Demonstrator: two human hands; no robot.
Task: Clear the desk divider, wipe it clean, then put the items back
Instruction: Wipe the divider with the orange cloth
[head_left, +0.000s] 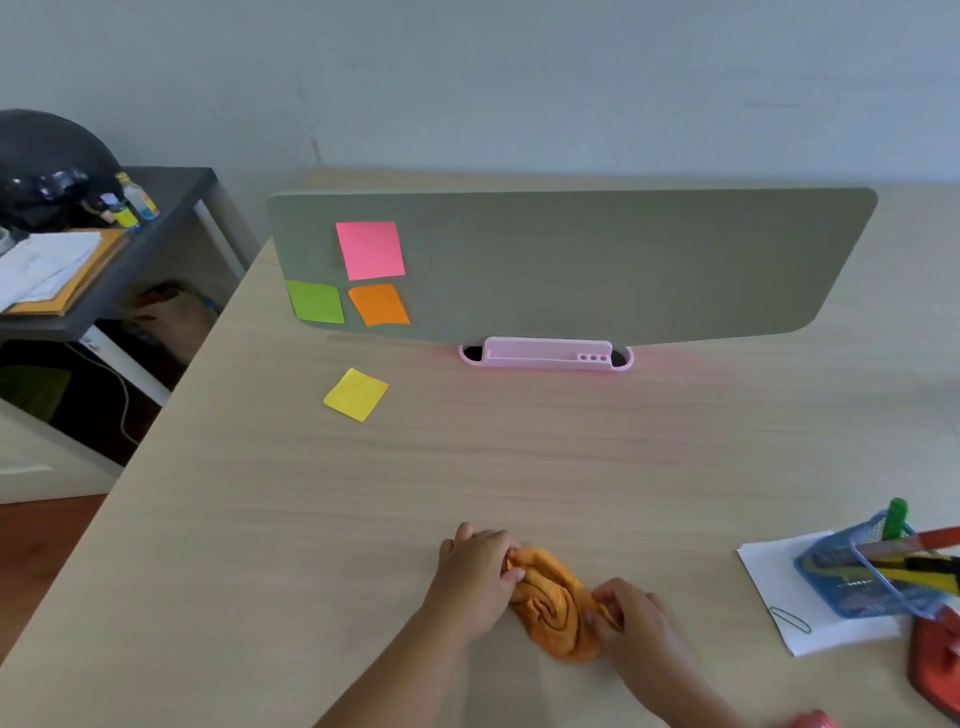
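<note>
Both hands on the bunched orange cloth (556, 605) at the near tabletop (519, 467) edge: left hand (475, 577) grip closed on its left end, right hand (631, 616) pinching its right end. Grey divider (597, 260) upright in a pink stand (545, 357), pink note (370, 250), green note (315, 302), orange note (379, 305) stuck on. Yellow note (356, 394) flat in front.
</note>
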